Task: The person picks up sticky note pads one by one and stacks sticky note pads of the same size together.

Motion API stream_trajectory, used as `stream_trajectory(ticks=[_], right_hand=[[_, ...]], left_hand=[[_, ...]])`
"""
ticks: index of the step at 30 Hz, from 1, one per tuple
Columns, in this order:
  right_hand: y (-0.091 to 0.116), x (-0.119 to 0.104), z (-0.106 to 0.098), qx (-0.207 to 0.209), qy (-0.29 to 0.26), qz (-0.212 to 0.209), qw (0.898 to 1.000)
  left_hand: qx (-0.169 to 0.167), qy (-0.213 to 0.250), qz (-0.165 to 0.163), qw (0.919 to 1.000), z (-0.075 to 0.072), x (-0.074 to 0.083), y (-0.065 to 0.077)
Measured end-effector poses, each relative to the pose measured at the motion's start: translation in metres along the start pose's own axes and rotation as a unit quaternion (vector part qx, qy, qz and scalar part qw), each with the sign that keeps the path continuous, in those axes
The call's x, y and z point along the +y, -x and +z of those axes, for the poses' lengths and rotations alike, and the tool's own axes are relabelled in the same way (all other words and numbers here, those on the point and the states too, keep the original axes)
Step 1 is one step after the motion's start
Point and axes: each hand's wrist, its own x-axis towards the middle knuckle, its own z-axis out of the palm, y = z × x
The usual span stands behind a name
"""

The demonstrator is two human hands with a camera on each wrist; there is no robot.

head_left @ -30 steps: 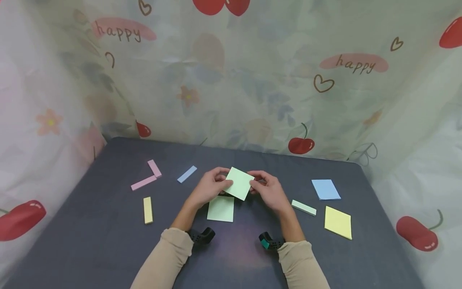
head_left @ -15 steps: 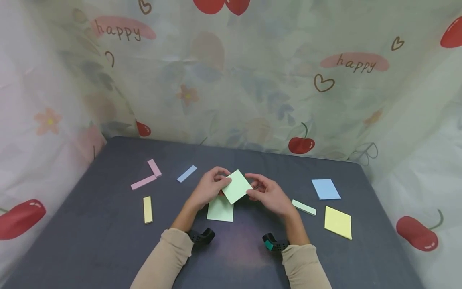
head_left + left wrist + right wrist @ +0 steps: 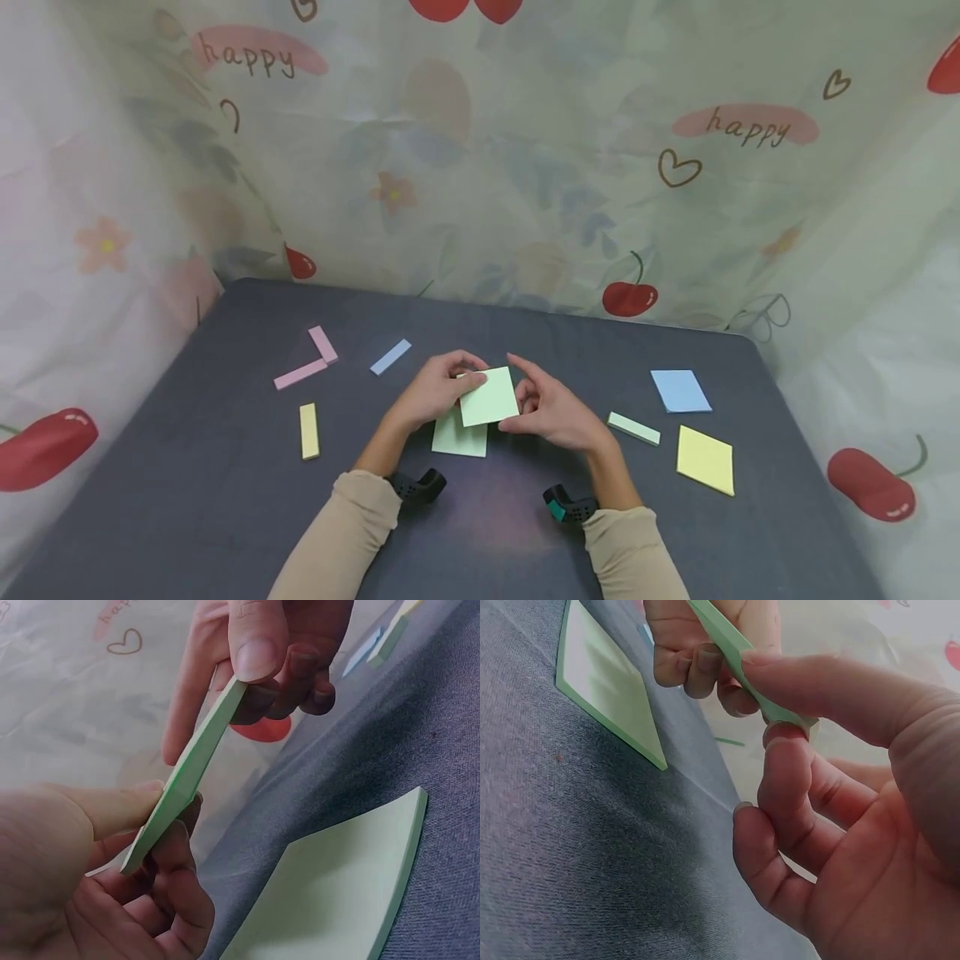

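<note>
Left hand (image 3: 435, 390) and right hand (image 3: 557, 410), head view, pinch the upper pad (image 3: 491, 398) above the lower pad (image 3: 459, 438); a slip might drop it askew. Left wrist view: held near its edges, it could swivel. Right wrist view: overtight pinching might bend it.

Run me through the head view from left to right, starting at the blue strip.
Blue strip, left hand, held green pad, right hand, green strip, blue pad, yellow pad.

Pale green pad (image 3: 491, 398), cherry-patterned backdrop (image 3: 510, 167).
</note>
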Motion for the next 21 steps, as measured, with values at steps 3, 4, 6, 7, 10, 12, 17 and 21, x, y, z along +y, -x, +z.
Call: stream_trajectory(ticks=[3,4,6,7,10,12,17,21], right_hand=[[0.000,0.000,0.002,0.000,0.005,0.002,1.000],[0.000,0.000,0.002,0.001,0.011,0.004,1.000],[0.001,0.001,0.003,0.003,0.024,0.006,1.000],[0.001,0.001,0.003,0.006,0.029,0.006,1.000],[0.002,0.001,0.004,0.020,0.037,0.009,0.999],[0.002,0.001,0.004,0.032,0.040,0.014,0.999],[0.002,0.000,0.004,0.044,0.043,0.025,0.998],[0.001,-0.001,0.002,0.045,0.053,0.019,0.997]], left_hand=[[-0.002,-0.003,-0.004,1.0000,0.000,0.000,0.000],[-0.003,-0.003,-0.004,1.0000,0.000,0.000,0.000],[-0.001,-0.005,-0.005,1.0000,-0.001,0.002,0.001],[0.001,-0.009,-0.005,0.9999,-0.002,0.002,0.002],[-0.002,-0.014,0.005,0.9999,-0.006,0.004,0.005],[-0.012,-0.018,0.013,0.9997,-0.011,0.006,0.007],[-0.071,-0.042,0.035,0.9960,-0.022,0.013,0.014],[-0.096,-0.075,0.058,0.9908,-0.026,0.021,0.018]])
